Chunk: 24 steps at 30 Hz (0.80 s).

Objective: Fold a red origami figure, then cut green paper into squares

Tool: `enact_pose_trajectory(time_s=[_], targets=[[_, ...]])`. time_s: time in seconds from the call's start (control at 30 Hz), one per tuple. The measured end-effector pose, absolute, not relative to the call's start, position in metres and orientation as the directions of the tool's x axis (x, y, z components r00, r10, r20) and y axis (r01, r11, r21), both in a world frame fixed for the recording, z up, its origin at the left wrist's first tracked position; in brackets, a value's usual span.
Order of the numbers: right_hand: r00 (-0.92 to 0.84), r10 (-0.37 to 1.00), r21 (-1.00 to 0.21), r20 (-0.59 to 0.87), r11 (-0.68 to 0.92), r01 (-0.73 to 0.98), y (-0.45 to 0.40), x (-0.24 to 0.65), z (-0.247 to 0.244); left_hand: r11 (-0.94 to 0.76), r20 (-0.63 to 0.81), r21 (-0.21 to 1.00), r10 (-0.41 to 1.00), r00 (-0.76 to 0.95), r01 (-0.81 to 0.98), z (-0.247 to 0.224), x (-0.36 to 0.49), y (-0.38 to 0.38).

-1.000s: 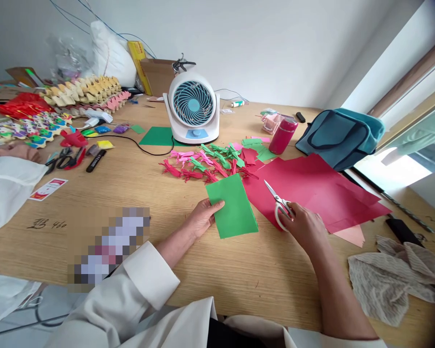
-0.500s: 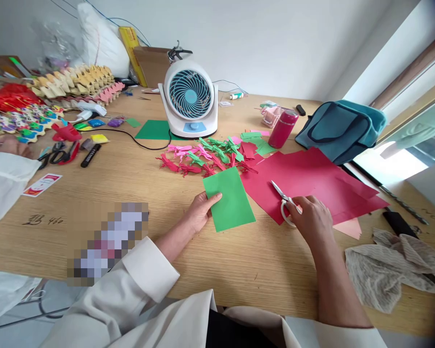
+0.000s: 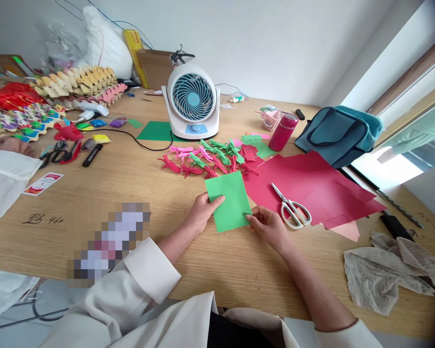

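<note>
A rectangular sheet of green paper (image 3: 229, 200) is held above the table between both hands. My left hand (image 3: 202, 212) grips its left edge, thumb on top and the other fingers underneath. At the lower right corner, my right hand (image 3: 270, 227) pinches the sheet between thumb and fingers. White-handled scissors (image 3: 293, 211) lie to the right of that hand, blades slightly apart, partly over large red paper sheets (image 3: 297, 179). Just beyond the green sheet is a pile of cut paper pieces (image 3: 210, 157) in pink, green and red.
A white fan (image 3: 193, 104) stands behind the pile. To the right are a red bottle (image 3: 283, 132), a teal bag (image 3: 339, 133) and a crumpled cloth (image 3: 373, 275). A black marker (image 3: 92, 155) lies on the left, near another person's white sleeve (image 3: 10, 181).
My right hand has let go of the scissors, leaving them on the red paper, and moved left to take the green sheet's corner. My left hand keeps its hold.
</note>
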State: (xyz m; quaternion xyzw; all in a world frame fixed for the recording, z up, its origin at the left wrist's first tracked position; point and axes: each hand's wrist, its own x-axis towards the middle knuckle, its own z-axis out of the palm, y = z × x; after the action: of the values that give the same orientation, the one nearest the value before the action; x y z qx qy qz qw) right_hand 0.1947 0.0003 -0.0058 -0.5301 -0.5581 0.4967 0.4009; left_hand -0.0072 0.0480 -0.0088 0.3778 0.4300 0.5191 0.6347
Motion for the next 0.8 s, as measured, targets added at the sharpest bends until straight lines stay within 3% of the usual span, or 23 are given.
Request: enact_pose_trajectory(time_s=[0.37,0.8], targets=[[-0.063,0.995,-0.973,-0.078,-0.063,0.222,0.001,0.195,-0.008,0.15,-0.135,0.974,0.986,0.096,-0.173,-0.01,-0.009,0.048],[-0.035,0.998,-0.979,-0.055,-0.047,0.2,0.004,0.205,-0.012,0.119,-0.085,0.975,0.98,0.18,-0.186,-0.014,-0.013,0.052]])
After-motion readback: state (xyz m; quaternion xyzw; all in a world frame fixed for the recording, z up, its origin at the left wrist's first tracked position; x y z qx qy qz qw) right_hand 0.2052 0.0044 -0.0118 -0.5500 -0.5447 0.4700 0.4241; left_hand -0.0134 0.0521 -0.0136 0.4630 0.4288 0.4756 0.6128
